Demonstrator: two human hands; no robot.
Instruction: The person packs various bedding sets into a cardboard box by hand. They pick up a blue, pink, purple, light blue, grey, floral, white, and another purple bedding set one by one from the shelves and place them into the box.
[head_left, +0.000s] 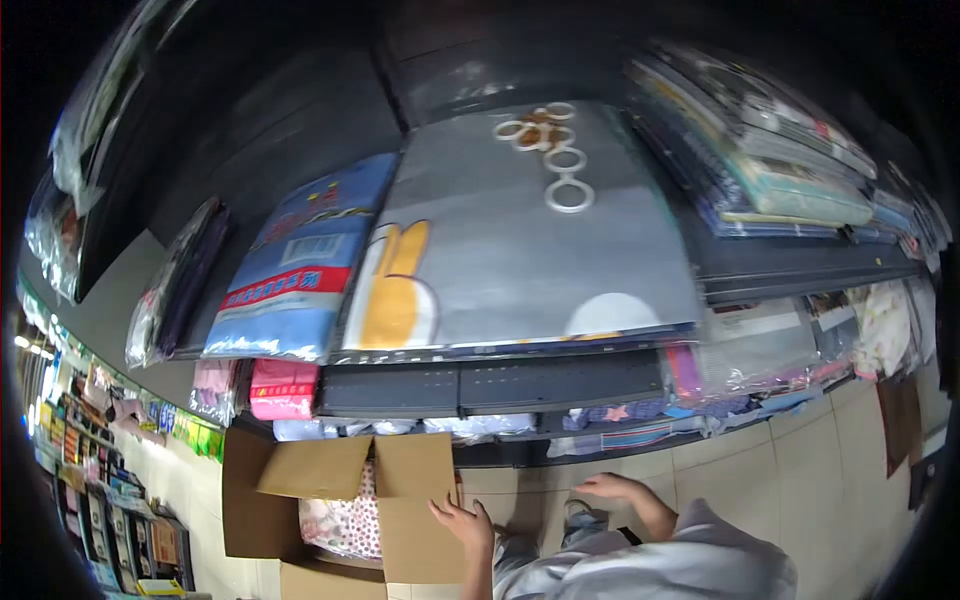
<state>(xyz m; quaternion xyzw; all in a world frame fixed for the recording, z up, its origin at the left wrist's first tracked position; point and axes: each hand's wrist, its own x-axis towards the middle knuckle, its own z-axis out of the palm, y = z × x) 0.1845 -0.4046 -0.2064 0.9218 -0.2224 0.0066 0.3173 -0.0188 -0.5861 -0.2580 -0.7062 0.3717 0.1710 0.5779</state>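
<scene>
My left hand [463,521] is beside the right flap of an open cardboard box [415,530], its fingers apart and holding nothing. Inside the box lies a plastic-wrapped pack of pink dotted and floral fabric [345,522]. My right hand [610,487] hangs in front of my body, fingers stretched out, with nothing in it. Above both hands, on the shelf, a large flat grey pack [500,250] shows a yellow-and-white rabbit print and white rings. A blue pack with a red band [300,260] rests left of it.
Stacked wrapped packs [790,170] fill the shelf's right side. Lower shelves carry a pink pack [283,388] and folded textiles [650,410]. The tiled floor [740,480] runs below. Across the aisle at left stand stocked shelves [110,500].
</scene>
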